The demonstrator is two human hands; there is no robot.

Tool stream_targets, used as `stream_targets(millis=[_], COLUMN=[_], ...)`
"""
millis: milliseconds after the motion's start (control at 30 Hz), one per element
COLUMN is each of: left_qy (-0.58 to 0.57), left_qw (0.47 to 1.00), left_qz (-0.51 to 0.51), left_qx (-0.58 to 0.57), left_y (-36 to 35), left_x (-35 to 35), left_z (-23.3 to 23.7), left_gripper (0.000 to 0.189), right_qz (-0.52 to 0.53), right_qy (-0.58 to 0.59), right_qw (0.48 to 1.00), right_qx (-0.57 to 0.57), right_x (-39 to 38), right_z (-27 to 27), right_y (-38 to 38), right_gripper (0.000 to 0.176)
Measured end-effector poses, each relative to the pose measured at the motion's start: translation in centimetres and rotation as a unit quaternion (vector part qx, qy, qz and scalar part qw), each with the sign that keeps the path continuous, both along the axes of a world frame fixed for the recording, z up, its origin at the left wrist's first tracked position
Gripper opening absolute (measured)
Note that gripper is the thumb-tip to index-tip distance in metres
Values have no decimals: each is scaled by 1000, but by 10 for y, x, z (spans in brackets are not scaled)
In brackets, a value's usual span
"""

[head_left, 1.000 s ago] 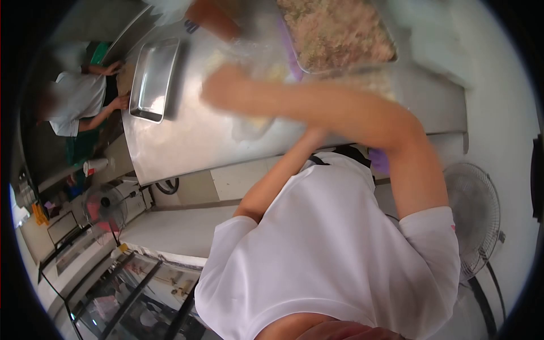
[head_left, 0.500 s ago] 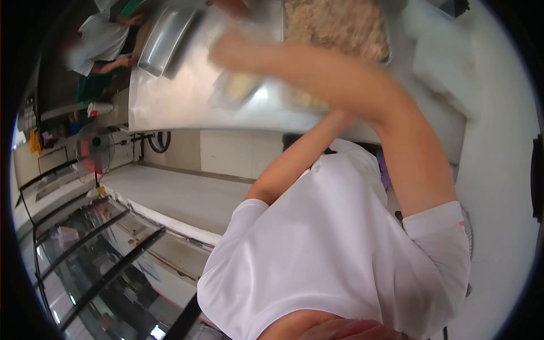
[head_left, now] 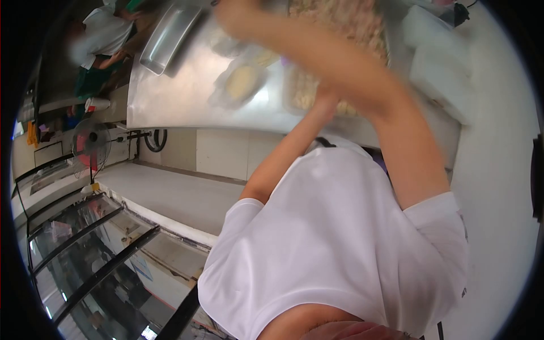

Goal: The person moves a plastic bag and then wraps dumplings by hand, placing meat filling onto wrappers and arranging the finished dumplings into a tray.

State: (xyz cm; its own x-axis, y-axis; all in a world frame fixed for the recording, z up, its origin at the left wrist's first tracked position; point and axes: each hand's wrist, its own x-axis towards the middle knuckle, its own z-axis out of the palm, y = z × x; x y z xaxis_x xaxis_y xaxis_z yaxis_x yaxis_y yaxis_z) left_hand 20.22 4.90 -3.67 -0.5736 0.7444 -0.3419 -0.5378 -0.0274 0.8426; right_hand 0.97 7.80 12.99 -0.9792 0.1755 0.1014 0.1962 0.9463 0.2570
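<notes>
My right arm crosses the steel table, and my right hand [head_left: 231, 16] is a blur near the top edge, its fingers smeared. Below it lie thin, see-through sheets or bags with a pale yellow, flat round piece [head_left: 242, 83]. My left hand [head_left: 327, 95] is at a shallow tray [head_left: 290, 103] of small pale pieces. The right forearm covers part of that tray and the left fingers, so any grip there is hidden. Beyond the forearm stands a large metal tray [head_left: 387, 50] full of a pinkish, chopped mixture.
An oblong metal pan [head_left: 154, 69] sits at the table's left end, beside a person in a white shirt [head_left: 107, 35]. White boxes or packs [head_left: 441, 76] are at the right. A fan [head_left: 92, 139] and a low ledge [head_left: 153, 190] are at the left.
My right hand has swept up toward the top edge, uncovering more of the clear sheets. My left hand has moved a little left and forward, and more of the shallow tray shows.
</notes>
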Motion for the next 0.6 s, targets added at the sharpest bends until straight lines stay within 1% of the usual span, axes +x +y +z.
stream_targets(millis=[33, 67, 100, 133, 167, 200, 233, 267, 300, 333, 367, 400, 433, 500, 533, 567, 600], left_qy=[-4, 20, 44, 37, 72, 103, 95, 40, -12, -14, -78, -141, -141, -132, -129, -83, -39], left_qw=[1000, 993, 974, 973, 979, 935, 935, 932, 924, 924, 950, 958, 956, 965, 963, 968, 970], left_qz=[-3, -66, -129, -137, -189, -233, -238, -291, -339, -339, -293, -247, -255, -226, -237, -232, -225], left_qx=[2, 91, 180, 182, -33, -247, -247, -213, -177, -176, -74, 27, 27, -29, -21, -47, -78], left_y=[1, 2, 3, 4, 3, -1, -13, -26, -40, -53, -65, -76, -87, -95, -94, -92, -91], left_x=[-8, -18, -23, -24, -27, -30, -35, -43, -51, -54, -57, -62, -68, -82, -88, -93, -96], left_z=[-28, -80, -109, -107, -91, -77, -63, -46, -36, -40, -50, -54, -50, -41, -38, -35, -32], left_gripper=[51, 47, 45, 45, 43, 42, 42, 37, 33, 33, 28, 24, 24, 24, 24, 24, 25], right_qz=[51, 125, 195, 189, 225, 200, 163, 129, 68, 6, -19, -47, -98, -197, -245, -250, -292], right_qy=[-5, -8, -9, -68, -49, -159, -138, -115, -54, 10, 53, 97, 110, 139, 157, 164, 198], right_qw=[998, 988, 970, 950, 959, 922, 920, 915, 900, 876, 843, 803, 787, 753, 733, 737, 717], right_qx=[-45, -95, -146, -237, -162, -289, -329, -365, -426, -482, -536, -586, -600, -612, -614, -606, -601], right_x=[12, 40, 70, 85, 115, 132, 150, 169, 188, 209, 233, 258, 286, 338, 360, 378, 394], right_z=[-9, -18, -26, -39, -41, -27, -27, -29, -41, -53, -58, -62, -63, -70, -80, -92, -104], right_y=[-6, -22, -46, -69, -81, -80, -73, -62, -48, -32, -13, 3, 11, 21, 21, 21, 16], right_gripper=[29, 25, 20, 16, 14, 16, 17, 18, 20, 23, 24, 25, 26, 26, 25, 25, 24])
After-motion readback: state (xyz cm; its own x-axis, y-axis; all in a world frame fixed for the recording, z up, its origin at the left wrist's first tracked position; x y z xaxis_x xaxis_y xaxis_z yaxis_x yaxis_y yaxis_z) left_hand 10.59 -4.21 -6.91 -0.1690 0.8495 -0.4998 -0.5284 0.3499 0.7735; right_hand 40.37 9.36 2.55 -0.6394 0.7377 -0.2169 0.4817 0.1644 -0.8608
